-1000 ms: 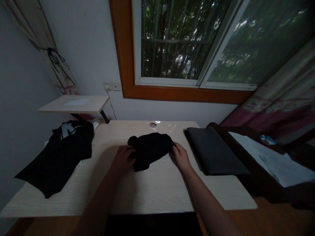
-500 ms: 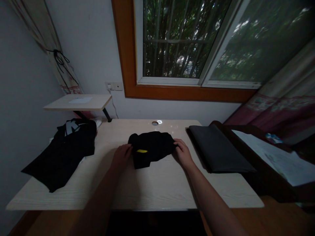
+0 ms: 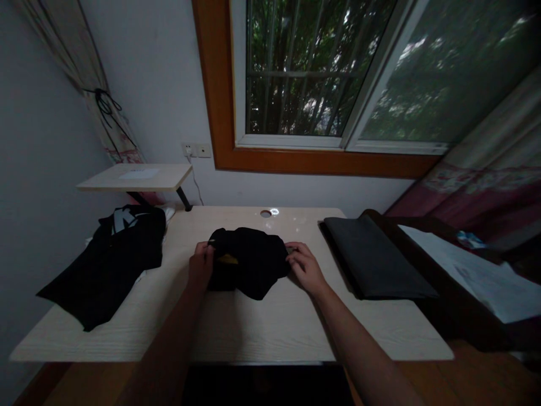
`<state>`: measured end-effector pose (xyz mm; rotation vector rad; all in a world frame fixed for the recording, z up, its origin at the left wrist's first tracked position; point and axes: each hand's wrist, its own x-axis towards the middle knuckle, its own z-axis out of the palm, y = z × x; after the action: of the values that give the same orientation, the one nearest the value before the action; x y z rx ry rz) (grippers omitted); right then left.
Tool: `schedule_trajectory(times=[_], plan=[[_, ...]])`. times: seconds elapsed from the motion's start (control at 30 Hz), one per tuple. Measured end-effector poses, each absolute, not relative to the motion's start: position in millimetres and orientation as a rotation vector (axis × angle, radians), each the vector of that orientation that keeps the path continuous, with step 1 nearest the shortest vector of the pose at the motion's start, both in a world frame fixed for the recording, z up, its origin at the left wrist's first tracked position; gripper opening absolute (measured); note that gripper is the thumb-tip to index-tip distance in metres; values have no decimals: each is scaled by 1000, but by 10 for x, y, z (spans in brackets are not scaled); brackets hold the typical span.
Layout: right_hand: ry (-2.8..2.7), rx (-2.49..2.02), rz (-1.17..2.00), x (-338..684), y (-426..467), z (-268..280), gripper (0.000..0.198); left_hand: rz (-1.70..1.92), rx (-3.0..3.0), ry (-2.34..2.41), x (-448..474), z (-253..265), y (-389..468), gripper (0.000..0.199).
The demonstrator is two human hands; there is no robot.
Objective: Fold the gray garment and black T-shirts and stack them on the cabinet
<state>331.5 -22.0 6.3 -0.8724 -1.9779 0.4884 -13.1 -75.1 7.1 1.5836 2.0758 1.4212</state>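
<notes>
A bunched black garment (image 3: 253,259) is in the middle of the desk, with a small yellow patch near its left side. My left hand (image 3: 200,266) pinches its left edge, the fingertips partly lost against the dark cloth. At the opposite edge, my right hand (image 3: 306,267) has thumb and fingers closed on the cloth. What kind of garment it is, I cannot make out.
Another black garment (image 3: 114,265) with a pale print lies at the left, below a small raised shelf (image 3: 164,179). A flat dark grey folded item (image 3: 372,256) lies at the right of the desk (image 3: 270,338). Beyond it are papers (image 3: 460,265) on a dark surface.
The black garment and both hands have shifted slightly left. Its lower edge now hangs forward in the middle, and the yellow patch looks duller and partly shaded.
</notes>
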Motion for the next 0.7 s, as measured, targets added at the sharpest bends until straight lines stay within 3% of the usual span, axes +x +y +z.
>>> schedule_trajectory(times=[0.13, 0.37, 0.5, 0.57, 0.7], plan=[[-1987, -863, 354, 3137, -324, 133, 17, 1459, 1663, 2004, -97, 54, -752, 35], [-2323, -627, 173, 2703, -496, 125, 49, 1425, 1727, 1914, -37, 12, -740, 51], [-2404, -783, 150, 2562, -502, 79, 65, 1442, 1754, 1893, -31, 0, -727, 50], [-2374, -897, 150, 2565, -469, 51, 62, 1471, 1816, 1792, -12, 4, -721, 52], [-2288, -981, 198, 2653, -376, -10, 34, 1441, 1954, 1561, 38, 28, -721, 64]])
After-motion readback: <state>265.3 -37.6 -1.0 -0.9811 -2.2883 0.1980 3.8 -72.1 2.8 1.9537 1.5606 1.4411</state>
